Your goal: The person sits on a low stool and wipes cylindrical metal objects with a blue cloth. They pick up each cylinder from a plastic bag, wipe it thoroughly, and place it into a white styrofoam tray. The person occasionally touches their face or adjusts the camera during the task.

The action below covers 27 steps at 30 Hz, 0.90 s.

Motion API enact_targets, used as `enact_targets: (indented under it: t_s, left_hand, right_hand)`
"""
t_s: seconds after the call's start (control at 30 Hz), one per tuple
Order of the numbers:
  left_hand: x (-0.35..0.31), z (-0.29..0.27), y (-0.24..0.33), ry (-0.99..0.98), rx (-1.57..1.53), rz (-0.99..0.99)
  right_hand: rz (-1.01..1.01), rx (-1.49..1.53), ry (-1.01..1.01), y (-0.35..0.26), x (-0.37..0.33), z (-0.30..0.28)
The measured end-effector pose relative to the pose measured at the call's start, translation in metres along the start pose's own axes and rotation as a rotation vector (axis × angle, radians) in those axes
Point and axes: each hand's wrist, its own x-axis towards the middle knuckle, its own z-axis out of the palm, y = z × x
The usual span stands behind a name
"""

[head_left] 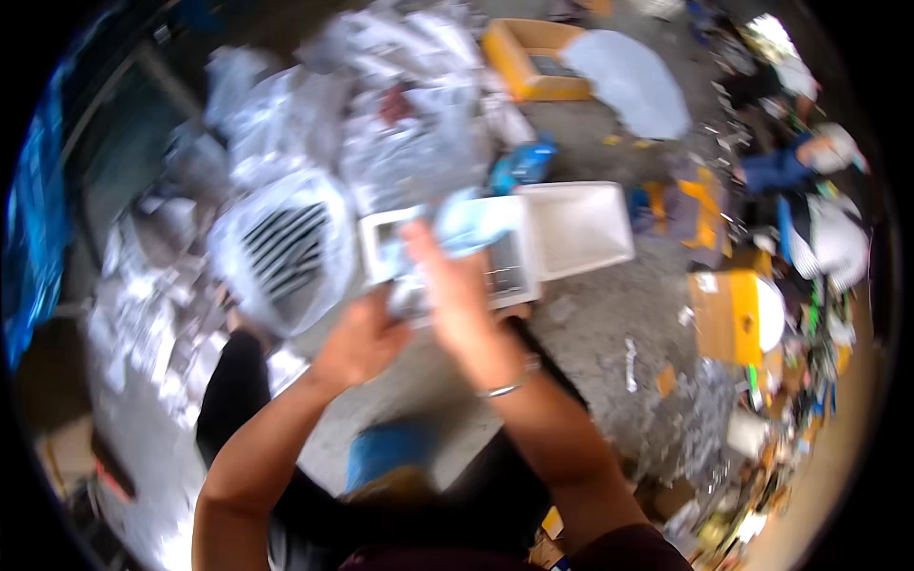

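the right grip (455,285) has its fingers stretched forward and blurred, meeting a pale blue film (468,225); whether they are pinched on it or only brushing it, i cannot tell. the left grip (364,341) is curled, its fingers half closed near something pale and see-through, and the blur hides whether it has hold of anything.

the film lies over the white tray (526,240), just beyond the right fingers and in front of the person. it looks thin and glossy, so i judge it very light, limp and rather slippery, apt to cling to skin or fold over itself. it is unlikely to break but could tear if jerked (a bunched corner would probably hold better than a flat stretch). a loose edge, taken between thumb and finger, seems the best place, with the other hand steadying whatever lies beneath.

the tray seems stiff, and its rim would give a firm hold. dark pieces show inside it. a white bin (577,230) stands just beside its right side. to the left, an open clear bag (328,224) holds dark strips, and beyond lies a heap of clear plastic (414,143) on the floor (590,366).
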Motion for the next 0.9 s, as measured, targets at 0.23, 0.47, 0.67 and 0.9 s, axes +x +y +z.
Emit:
enact_targets:
  t_s: [0.23, 0.47, 0.67, 0.9]
  left_hand:
    - [0.009, -0.060, 0.027, -0.079, -0.172, -0.205]
    - [0.016, -0.062, 0.054, -0.120, -0.425, -0.407]
    - [0.010, -0.061, 0.049, -0.177, -0.509, -0.512]
    - [0.010, -0.041, 0.044, -0.217, -0.479, -0.519]
  right_hand:
    - [-0.264, 0.312, -0.001, -0.029, 0.012, 0.041]
    - [-0.331, 0.305, -0.194, -0.013, 0.027, 0.037]
    - [-0.368, 0.245, -0.104, 0.003, 0.036, 0.047]
    - [-0.347, 0.295, 0.126, -0.033, 0.033, 0.026]
